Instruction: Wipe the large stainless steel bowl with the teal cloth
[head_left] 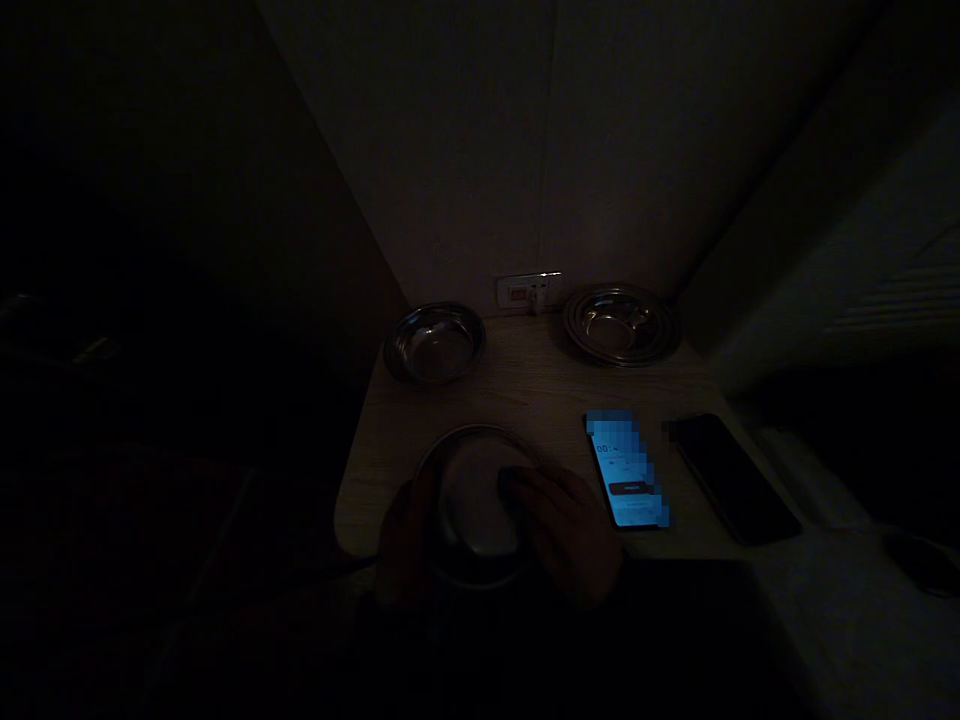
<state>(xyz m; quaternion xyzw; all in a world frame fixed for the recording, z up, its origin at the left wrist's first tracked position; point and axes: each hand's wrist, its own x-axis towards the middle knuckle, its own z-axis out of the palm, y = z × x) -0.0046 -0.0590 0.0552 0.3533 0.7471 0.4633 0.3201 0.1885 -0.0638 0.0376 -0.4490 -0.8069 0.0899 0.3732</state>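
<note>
The light is very dim. A round metal bowl is at the table's front edge, with its pale round bottom facing me; which way up it is I cannot tell. My left hand is closed around the bowl's left side, mostly in shadow. From the right, my right hand reaches over the bowl, fingers pressed together. Under its fingertips a small dark patch lies against the metal; its kind is not clear.
At the back left of the wooden table sits a metal bowl. Several nested metal bowls are at back right, near a wall socket. A lit phone and a dark phone lie at right.
</note>
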